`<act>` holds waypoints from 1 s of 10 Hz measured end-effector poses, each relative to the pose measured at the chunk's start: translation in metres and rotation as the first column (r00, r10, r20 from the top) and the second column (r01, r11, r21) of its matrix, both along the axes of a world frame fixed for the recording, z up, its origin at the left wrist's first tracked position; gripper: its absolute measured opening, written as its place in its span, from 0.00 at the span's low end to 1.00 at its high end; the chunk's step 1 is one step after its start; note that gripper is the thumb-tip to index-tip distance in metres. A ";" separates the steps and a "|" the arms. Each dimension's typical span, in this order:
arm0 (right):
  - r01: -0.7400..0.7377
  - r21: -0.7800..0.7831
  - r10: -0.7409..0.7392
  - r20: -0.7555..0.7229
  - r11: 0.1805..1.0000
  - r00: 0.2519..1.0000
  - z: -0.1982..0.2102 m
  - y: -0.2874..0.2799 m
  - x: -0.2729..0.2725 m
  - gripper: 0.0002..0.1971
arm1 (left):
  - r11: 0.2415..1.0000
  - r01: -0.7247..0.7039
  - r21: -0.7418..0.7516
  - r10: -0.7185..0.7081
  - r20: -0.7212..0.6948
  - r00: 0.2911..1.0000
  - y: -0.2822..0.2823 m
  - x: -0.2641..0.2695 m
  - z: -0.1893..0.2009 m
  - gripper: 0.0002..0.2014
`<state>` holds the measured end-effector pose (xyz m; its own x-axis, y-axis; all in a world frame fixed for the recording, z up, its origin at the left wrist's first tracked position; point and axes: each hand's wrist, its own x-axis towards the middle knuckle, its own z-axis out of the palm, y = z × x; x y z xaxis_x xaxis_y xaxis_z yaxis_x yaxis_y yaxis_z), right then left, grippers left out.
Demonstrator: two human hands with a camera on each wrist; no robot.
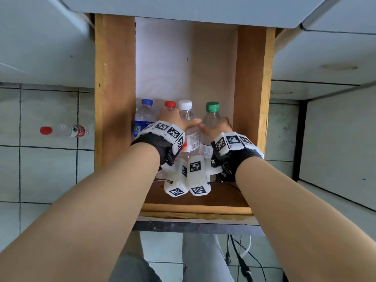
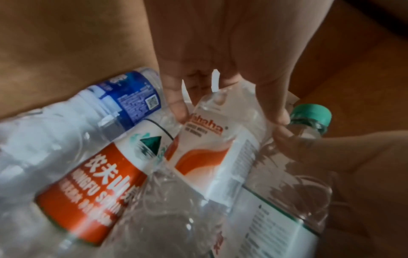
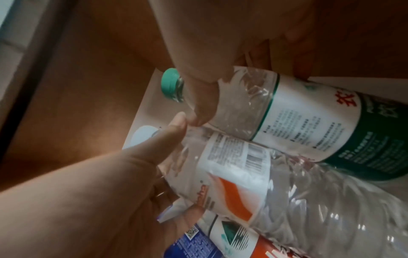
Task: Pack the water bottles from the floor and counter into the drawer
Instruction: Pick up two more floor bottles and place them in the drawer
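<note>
Four water bottles lie side by side in the open wooden drawer (image 1: 114, 78), caps pointing away from me: blue-cap (image 1: 143, 117), red-cap (image 1: 170, 104), white-cap (image 1: 186, 110) and green-cap (image 1: 212, 112). My left hand (image 1: 177, 121) reaches over the red-cap bottle's neck and grips the white-cap bottle (image 2: 209, 157) at its shoulder, fingers (image 2: 176, 104) on one side and thumb on the other. My right hand (image 1: 215, 127) grips the green-cap bottle (image 3: 298, 113) near its neck. The two thumbs touch. A fifth bottle (image 1: 65, 130) with a red cap lies on the tiled floor to the left.
The far half of the drawer's white liner (image 1: 183, 58) is bare. Grey cabinet fronts (image 1: 40, 47) flank the drawer on both sides. Cables (image 1: 240, 261) hang by my legs below the drawer front.
</note>
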<state>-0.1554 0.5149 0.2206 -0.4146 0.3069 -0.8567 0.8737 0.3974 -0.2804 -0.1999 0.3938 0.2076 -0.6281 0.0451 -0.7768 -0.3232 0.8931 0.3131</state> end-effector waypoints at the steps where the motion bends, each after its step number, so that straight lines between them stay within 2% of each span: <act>1: -0.117 -0.071 0.116 -0.015 0.991 0.993 -0.026 0.003 0.004 0.30 | 0.998 0.063 -0.017 -0.062 0.041 0.997 0.001 -0.003 -0.006 0.23; 2: -0.217 -0.061 0.223 0.133 0.974 0.966 -0.029 0.001 0.012 0.36 | 0.983 0.181 -0.019 -0.181 0.038 0.983 -0.002 0.004 -0.009 0.24; 3: -0.187 -0.077 0.198 0.181 0.979 0.963 -0.027 -0.002 0.020 0.40 | 0.985 0.166 0.054 -0.170 0.078 0.982 -0.003 0.017 -0.003 0.26; 4: -0.185 -0.051 0.190 0.109 0.981 0.976 -0.016 -0.009 0.023 0.38 | 0.980 0.055 0.190 -0.080 0.126 0.989 -0.011 0.022 0.011 0.24; 5: -0.137 -0.018 0.137 -0.009 0.990 0.991 0.006 -0.028 0.017 0.27 | 0.934 -0.105 0.342 0.085 0.074 0.994 -0.028 0.018 0.045 0.20; 6: -0.094 -0.066 0.076 -0.233 0.993 0.969 0.038 -0.061 0.006 0.19 | 0.806 -0.245 0.539 0.287 0.006 0.958 -0.064 0.013 0.086 0.16; 7: -0.115 -0.171 0.039 -0.394 0.978 0.918 0.073 -0.110 -0.004 0.15 | 0.648 -0.360 0.671 0.491 -0.008 0.871 -0.123 0.014 0.119 0.10; 8: -0.198 -0.229 0.060 -0.497 0.953 0.865 0.098 -0.173 -0.012 0.12 | 0.562 -0.443 0.699 0.622 -0.004 0.783 -0.196 0.019 0.142 0.10; 9: -0.282 -0.282 0.071 -0.581 0.917 0.811 0.111 -0.243 -0.014 0.09 | 0.504 -0.530 0.682 0.730 -0.008 0.684 -0.274 0.030 0.154 0.10; 10: -0.349 -0.298 0.095 -0.624 0.888 0.776 0.113 -0.306 -0.017 0.12 | 0.467 -0.565 0.680 0.806 -0.064 0.589 -0.346 0.042 0.158 0.11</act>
<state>-0.1725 0.2091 0.3333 -0.8790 -0.1518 -0.4520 0.3918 0.3103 -0.8661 -0.1584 0.0480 0.3657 -0.8440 -0.2025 -0.4967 -0.5143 0.0428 0.8565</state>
